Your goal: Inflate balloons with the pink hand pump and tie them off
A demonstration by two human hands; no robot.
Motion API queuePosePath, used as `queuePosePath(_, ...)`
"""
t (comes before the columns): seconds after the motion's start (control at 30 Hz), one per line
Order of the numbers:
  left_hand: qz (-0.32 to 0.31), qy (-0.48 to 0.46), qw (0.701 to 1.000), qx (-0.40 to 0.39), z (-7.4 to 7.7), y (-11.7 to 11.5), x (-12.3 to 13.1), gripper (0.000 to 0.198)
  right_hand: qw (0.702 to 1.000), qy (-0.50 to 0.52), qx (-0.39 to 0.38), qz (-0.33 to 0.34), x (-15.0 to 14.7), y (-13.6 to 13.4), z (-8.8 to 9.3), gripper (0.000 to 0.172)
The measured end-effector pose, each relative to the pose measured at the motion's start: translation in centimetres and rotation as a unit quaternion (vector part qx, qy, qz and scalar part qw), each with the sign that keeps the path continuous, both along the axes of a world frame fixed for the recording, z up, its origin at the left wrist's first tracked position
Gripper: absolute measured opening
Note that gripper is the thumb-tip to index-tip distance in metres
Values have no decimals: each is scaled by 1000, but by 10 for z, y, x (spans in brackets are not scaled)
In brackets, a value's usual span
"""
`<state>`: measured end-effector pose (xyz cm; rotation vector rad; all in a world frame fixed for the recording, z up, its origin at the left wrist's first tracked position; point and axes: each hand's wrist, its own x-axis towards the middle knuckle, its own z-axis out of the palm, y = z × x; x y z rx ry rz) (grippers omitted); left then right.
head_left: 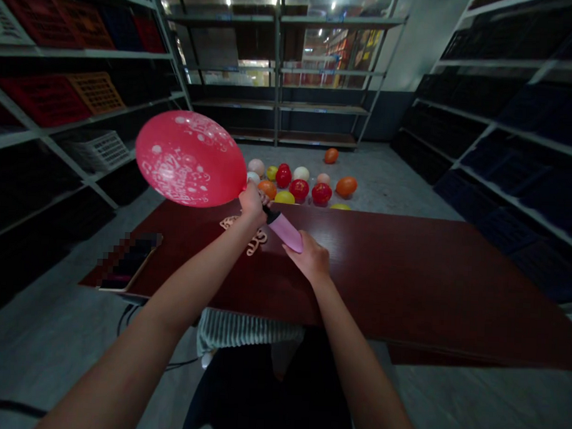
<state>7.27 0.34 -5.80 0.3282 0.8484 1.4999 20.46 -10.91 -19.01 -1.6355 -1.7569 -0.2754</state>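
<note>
A large red balloon [189, 160] with white printed lettering is inflated, its neck at the fingers of my left hand [252, 204]. That hand is closed round the balloon's neck, where it meets the dark nozzle end of a pink balloon pump [286, 232]. My right hand [310, 256] is wrapped round the pump's pink barrel at its lower end. The pump is tilted above the table, running from upper left to lower right. Beneath my left wrist, a flat tan cut-out piece [257, 240] lies on the table, partly hidden by my forearm.
Dark red table [406, 275] in front of me. On its left edge rests a tablet-like item [129, 265], partly blurred. Several inflated balloons [299, 190] lie on the floor beyond. Metal shelves [275, 104] stand at the back; crate-filled racks [41, 99] line both sides.
</note>
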Motion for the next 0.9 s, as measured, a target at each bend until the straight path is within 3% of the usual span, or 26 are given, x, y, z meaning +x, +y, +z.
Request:
queuePosePath(0.2,69,-1,998,14,3,-2,-37,48,999,-43,2,31,-2,-4,1,44)
queuePosePath(0.57,140,-27,989,42,35,-3,-136,46,992,-83,10,99,-4,-5,1,47)
queuePosePath(0.7,141,-13,987,80,54,-10,-131,50,994,-58,18,95,-1,-6,2,48)
queuePosePath(0.8,138,16,982,125,68,-13,-108,51,997,-29,18,73,4,-6,3,47)
queuePosePath(0.9,131,32,978,160,72,-7,-79,50,999,-1,17,52,7,-5,1,46)
